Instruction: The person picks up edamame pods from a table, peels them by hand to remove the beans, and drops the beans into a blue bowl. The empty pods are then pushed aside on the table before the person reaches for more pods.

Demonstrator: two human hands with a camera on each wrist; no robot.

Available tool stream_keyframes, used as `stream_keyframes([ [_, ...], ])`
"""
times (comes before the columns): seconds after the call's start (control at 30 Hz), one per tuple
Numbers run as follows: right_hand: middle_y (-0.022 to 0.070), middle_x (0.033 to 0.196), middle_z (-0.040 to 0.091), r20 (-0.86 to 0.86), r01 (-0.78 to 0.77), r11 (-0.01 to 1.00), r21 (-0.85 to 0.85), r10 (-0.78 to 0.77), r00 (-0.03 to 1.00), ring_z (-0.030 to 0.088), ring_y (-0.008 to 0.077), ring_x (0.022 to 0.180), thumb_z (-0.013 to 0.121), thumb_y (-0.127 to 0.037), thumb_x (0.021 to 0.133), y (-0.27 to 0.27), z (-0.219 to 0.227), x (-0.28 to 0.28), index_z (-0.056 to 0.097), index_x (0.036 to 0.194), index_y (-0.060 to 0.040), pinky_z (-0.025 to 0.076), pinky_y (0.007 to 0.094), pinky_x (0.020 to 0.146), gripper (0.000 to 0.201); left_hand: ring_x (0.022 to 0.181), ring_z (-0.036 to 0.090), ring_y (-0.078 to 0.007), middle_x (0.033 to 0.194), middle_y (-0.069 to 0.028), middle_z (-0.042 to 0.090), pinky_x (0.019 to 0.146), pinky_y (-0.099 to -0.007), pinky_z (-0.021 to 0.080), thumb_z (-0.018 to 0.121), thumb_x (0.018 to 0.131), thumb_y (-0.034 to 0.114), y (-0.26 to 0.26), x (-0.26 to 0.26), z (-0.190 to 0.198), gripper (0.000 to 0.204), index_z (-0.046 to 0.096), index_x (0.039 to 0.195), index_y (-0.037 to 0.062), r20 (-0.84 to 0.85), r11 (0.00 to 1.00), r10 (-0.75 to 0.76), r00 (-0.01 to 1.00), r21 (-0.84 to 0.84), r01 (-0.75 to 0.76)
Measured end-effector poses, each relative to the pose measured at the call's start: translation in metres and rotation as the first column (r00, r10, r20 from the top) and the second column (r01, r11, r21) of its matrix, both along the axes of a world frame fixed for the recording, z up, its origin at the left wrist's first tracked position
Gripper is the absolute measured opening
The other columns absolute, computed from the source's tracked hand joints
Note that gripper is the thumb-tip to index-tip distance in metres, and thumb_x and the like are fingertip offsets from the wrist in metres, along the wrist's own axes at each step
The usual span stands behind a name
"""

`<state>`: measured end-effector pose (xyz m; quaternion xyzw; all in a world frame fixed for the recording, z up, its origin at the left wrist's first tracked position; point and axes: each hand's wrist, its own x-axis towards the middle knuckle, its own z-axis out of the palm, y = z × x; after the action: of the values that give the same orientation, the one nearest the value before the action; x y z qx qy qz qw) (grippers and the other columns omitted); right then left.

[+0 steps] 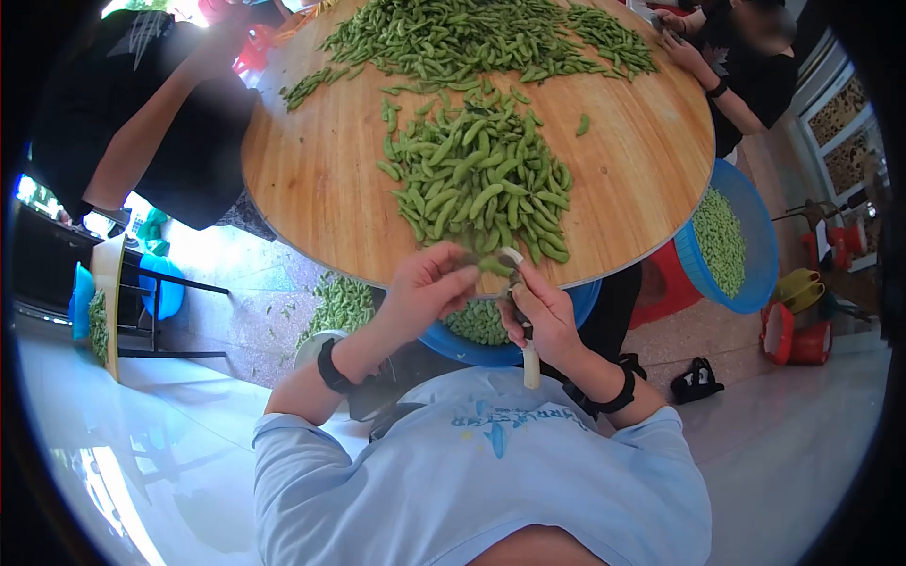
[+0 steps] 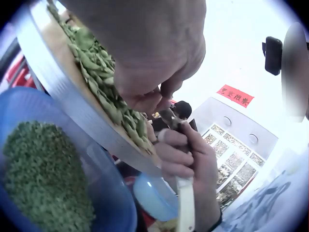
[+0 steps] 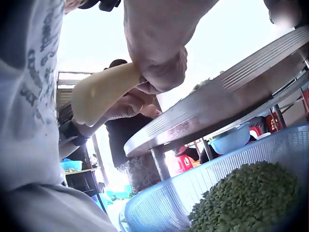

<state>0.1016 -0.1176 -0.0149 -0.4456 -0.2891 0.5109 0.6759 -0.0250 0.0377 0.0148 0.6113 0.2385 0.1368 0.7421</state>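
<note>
At the near edge of the round table, my left hand [image 1: 432,283] pinches a green soybean pod [image 1: 493,266] between thumb and fingers. The pod meets the tip of a pale-handled tool in my right hand [image 1: 549,319]. My right fingers curl round the tool, and its pale handle [image 2: 186,205] sticks out below them; a dark metal part shows near its tip, and I cannot tell its kind. Just beyond both hands lies a heap of soybean pods [image 1: 481,179]. Below them, under the table's edge, a blue basin [image 1: 462,354] holds shelled green beans [image 3: 246,200].
A larger pod pile [image 1: 462,38] covers the far side of the wooden table [image 1: 311,170]. Another blue basin of beans [image 1: 722,241] stands at the right. Pods [image 1: 342,307] lie at lower left. One person [image 1: 160,113] is at the left, another [image 1: 746,71] at far right.
</note>
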Motion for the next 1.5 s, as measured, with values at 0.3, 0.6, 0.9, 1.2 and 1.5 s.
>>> stream_keyframes([
  [0.3,0.0026,0.073,0.049,-0.08,-0.077,0.997,0.005,0.077,0.994,0.042,0.0056,0.052,0.038,-0.014,0.099,-0.006,0.0,0.002,0.026,0.146,-0.0054,0.035,0.0179,0.045,0.048,0.051,0.049,-0.0042,0.068,-0.0016,0.058,0.041,-0.0179,0.034,0.059,0.091,0.01,-0.011,0.01,-0.013,0.015,0.059,0.102,0.0007,0.078,0.987,-0.077,0.994,-0.133,0.087],
  [0.6,0.0074,0.076,0.053,0.023,-0.05,0.998,0.033,0.049,0.999,0.043,0.0078,0.05,0.038,-0.013,0.099,0.001,-0.004,0.003,0.031,0.143,-0.0036,0.037,0.0199,0.042,0.045,0.058,0.052,-0.0048,0.075,-0.0007,0.06,0.046,-0.018,0.038,0.057,0.092,0.008,-0.012,0.012,-0.016,0.016,0.058,0.106,0.001,0.141,0.997,-0.034,0.989,-0.057,0.043],
  [0.9,0.0039,0.066,0.05,-0.103,-0.052,0.997,0.065,0.059,0.993,0.04,0.0061,0.047,0.042,-0.01,0.098,-0.004,0.007,0.013,0.045,0.133,-0.0014,0.033,0.0183,0.041,0.036,0.058,0.051,-0.0063,0.078,-0.0038,0.06,0.048,-0.0194,0.039,0.058,0.09,0.005,-0.002,0.013,-0.018,0.016,0.057,0.105,-0.0006,0.254,0.903,-0.111,0.961,-0.377,0.204],
  [1.2,0.0111,0.073,0.055,-0.465,-0.15,0.987,-0.06,0.105,0.879,0.044,0.0086,0.047,0.048,-0.013,0.096,-0.009,0.016,0.013,0.051,0.125,-0.0031,0.035,0.0193,0.038,0.03,0.056,0.057,-0.0171,0.073,-0.0091,0.058,0.048,-0.0291,0.043,0.06,0.085,0.002,-0.014,0.01,0.002,0.015,0.055,0.099,-0.0001,0.018,0.854,-0.163,0.986,0.504,0.132],
  [1.5,0.0128,0.075,0.058,-0.502,-0.165,0.985,-0.044,0.121,0.856,0.044,0.0089,0.047,0.049,-0.014,0.096,-0.019,0.007,0.006,0.055,0.116,-0.0022,0.035,0.0194,0.037,0.023,0.056,0.057,-0.027,0.065,-0.0137,0.055,0.049,-0.0339,0.043,0.068,0.079,0.005,-0.019,0.001,-0.001,0.013,0.059,0.087,0.0009,0.094,0.525,-0.231,0.968,0.85,0.042],
])
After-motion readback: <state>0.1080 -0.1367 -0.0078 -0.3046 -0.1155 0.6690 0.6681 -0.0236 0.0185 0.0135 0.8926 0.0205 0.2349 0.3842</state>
